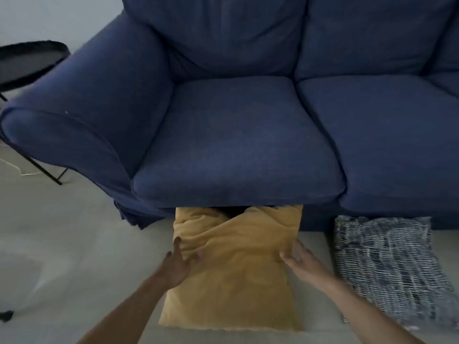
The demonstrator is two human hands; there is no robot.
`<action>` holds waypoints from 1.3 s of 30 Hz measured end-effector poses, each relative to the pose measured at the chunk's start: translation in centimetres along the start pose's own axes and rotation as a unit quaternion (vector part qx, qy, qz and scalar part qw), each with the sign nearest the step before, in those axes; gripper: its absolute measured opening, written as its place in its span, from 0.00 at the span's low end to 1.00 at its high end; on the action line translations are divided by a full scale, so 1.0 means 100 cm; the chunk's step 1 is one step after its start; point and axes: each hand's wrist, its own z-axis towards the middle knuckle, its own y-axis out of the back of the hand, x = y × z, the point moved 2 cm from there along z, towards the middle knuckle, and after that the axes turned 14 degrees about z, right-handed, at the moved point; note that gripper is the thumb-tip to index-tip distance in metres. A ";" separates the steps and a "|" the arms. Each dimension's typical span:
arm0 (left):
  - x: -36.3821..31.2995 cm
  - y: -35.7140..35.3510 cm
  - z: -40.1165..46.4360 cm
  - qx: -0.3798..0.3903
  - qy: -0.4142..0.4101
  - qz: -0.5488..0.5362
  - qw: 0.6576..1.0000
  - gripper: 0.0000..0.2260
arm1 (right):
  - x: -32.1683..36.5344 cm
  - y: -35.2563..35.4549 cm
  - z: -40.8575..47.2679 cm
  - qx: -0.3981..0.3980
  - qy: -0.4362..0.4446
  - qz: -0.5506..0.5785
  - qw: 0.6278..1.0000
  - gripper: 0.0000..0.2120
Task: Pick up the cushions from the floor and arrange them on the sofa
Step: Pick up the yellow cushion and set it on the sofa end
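A mustard-yellow cushion (236,269) leans against the front of the dark blue sofa (236,135), its lower edge on the floor. My left hand (177,265) presses its left side with fingers spread. My right hand (301,261) lies on its right side, fingers apart. Neither hand has closed around the fabric. To the right, a black-and-white patterned cushion (387,264) lies on the floor against the sofa base. The sofa seats hold no cushions in view.
A round black side table (29,63) on thin legs stands left of the sofa arm. A white cable (15,167) runs along the pale floor (62,256) beneath it. A small dark object (6,316) sits at the left edge.
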 end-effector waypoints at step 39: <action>0.017 0.012 -0.142 -0.196 -0.186 -0.186 0.945 0.52 | 0.034 -0.034 -0.137 -0.122 0.301 0.045 0.945 0.52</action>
